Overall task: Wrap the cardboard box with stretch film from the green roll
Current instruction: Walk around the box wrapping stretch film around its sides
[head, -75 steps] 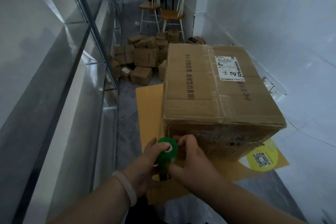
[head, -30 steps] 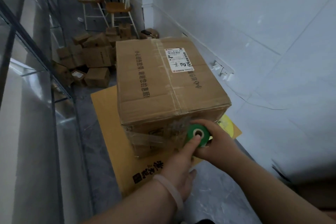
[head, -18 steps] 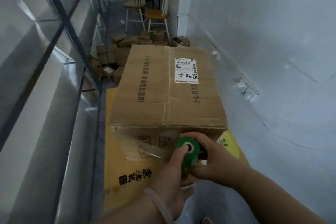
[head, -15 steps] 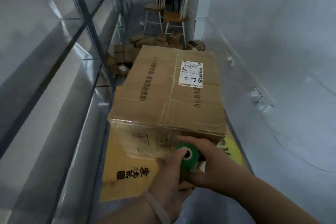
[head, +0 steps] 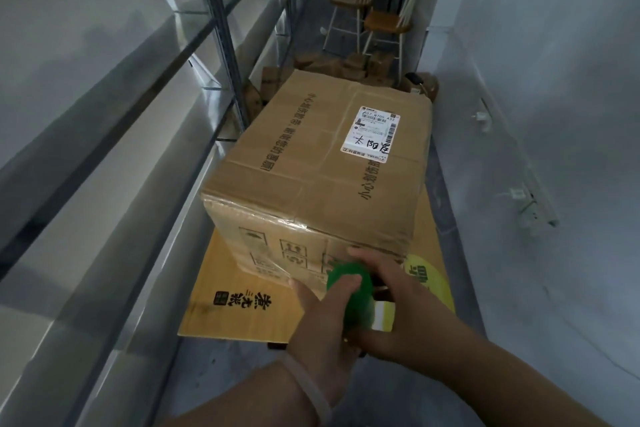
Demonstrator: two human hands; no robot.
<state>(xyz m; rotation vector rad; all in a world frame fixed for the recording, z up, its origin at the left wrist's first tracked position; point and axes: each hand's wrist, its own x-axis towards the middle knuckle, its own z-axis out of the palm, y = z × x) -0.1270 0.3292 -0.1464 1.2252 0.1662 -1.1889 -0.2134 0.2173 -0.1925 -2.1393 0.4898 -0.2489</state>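
1. While the box [head: 322,163] sits on a flat yellow sheet [head: 239,291] on the floor, shelving runs just beside it on one side and a wall stands near the other; small cartons [head: 349,66] and chairs [head: 377,10] lie beyond it.
2. Clear film [head: 273,263] clings across the lower part of the box's near face, wrinkled toward the corner.
3. Against that near face, low and toward the wall side, is the roll [head: 353,295], upright.
4. Both hands grip it: the left hand [head: 325,319] from the shelving side with a finger over its top end, the right hand [head: 398,305] curled round its wall side.
5. My judgement: wrapping is early, one band being laid. Next, keep the film taut and carry the roll round the corner nearest the wall, where room looks tight.
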